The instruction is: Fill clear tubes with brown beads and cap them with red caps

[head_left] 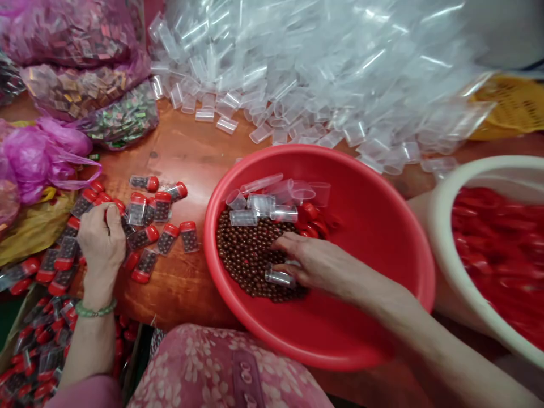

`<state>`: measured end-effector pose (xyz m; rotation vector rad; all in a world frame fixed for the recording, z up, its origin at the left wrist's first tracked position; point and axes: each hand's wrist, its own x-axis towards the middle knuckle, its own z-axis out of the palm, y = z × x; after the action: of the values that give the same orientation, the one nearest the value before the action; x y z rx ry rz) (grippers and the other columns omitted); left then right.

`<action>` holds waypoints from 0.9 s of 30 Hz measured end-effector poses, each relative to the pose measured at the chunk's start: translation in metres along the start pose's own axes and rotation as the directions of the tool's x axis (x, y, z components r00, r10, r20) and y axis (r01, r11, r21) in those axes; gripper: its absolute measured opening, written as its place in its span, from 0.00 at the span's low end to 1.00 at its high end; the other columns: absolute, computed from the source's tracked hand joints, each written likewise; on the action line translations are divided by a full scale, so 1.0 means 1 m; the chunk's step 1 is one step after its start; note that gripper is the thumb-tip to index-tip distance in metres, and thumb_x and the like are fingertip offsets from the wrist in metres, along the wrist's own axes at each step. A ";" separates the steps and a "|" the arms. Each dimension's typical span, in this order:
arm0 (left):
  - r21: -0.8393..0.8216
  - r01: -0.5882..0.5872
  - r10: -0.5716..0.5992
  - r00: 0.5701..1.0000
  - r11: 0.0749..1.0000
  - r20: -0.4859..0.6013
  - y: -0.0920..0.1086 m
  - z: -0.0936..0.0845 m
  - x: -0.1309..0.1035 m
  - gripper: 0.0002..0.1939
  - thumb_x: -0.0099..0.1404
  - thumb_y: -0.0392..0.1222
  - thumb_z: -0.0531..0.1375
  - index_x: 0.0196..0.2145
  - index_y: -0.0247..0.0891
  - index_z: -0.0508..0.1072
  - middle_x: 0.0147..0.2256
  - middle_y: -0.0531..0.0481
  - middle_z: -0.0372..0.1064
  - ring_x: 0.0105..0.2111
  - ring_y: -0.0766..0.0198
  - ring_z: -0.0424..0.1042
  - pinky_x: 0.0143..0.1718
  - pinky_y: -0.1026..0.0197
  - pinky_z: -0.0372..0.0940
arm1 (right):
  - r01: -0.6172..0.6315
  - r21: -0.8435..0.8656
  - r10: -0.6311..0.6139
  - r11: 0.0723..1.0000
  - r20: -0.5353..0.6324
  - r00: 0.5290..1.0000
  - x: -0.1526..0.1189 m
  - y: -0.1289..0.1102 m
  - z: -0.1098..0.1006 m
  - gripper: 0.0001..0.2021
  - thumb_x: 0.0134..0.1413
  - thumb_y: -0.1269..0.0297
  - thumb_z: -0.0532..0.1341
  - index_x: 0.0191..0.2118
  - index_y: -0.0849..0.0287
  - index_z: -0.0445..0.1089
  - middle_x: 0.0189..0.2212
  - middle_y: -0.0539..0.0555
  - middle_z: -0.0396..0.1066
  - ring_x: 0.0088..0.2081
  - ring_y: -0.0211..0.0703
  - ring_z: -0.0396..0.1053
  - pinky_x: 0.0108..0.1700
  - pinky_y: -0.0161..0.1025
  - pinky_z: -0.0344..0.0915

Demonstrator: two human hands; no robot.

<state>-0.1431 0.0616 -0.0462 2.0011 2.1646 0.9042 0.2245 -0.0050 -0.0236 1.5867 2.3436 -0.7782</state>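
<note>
My right hand (300, 258) reaches into a red basin (361, 340), its fingers closed around a clear plastic container (279, 277) lying against the brown balls (240, 252). Several other clear containers (261, 204) rest on the balls near the basin's far side, beside red caps (312, 218). At the left, my left hand (102, 235) is over a group of filled containers with red caps (162, 207) on the wooden table. Its fingers are curled, and anything between them is hidden.
A large heap of clear containers (297, 68) covers the back of the table (187, 294). A white tub (442, 249) of red caps stands at the right. Purple bags (85, 34) lie at the upper left. A box of filled containers (38, 351) is at the lower left.
</note>
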 end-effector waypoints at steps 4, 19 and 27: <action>-0.034 -0.098 0.098 0.995 0.995 0.007 0.009 -0.007 -0.007 0.24 0.67 0.51 0.53 0.55 0.34 0.65 0.54 0.41 0.66 0.60 0.44 0.59 0.60 0.41 0.50 | -0.016 -0.105 0.022 0.994 0.057 0.998 -0.009 -0.002 -0.003 0.08 0.54 0.66 0.64 0.40 0.60 0.69 0.36 0.55 0.73 0.35 0.42 0.73 0.34 0.35 0.64; -0.604 -0.267 0.419 0.900 0.751 0.123 0.127 0.030 -0.068 0.21 0.64 0.27 0.50 0.54 0.34 0.63 0.57 0.36 0.62 0.63 0.54 0.57 0.62 0.44 0.57 | -0.103 -0.488 0.079 0.867 -0.070 0.994 0.008 -0.001 -0.009 0.08 0.52 0.76 0.55 0.34 0.66 0.71 0.31 0.63 0.72 0.31 0.47 0.71 0.30 0.40 0.56; -0.654 -0.219 0.369 0.924 0.724 0.099 0.128 0.035 -0.071 0.22 0.61 0.24 0.50 0.52 0.34 0.65 0.56 0.38 0.64 0.61 0.56 0.60 0.62 0.46 0.59 | 0.048 -0.620 -0.109 0.783 -0.060 0.992 0.033 0.002 0.005 0.14 0.54 0.82 0.50 0.34 0.68 0.73 0.32 0.65 0.71 0.35 0.51 0.68 0.36 0.44 0.57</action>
<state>-0.0032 0.0074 -0.0416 1.9685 1.1870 1.1757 0.2128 0.0195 -0.0429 1.2483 2.3783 0.0863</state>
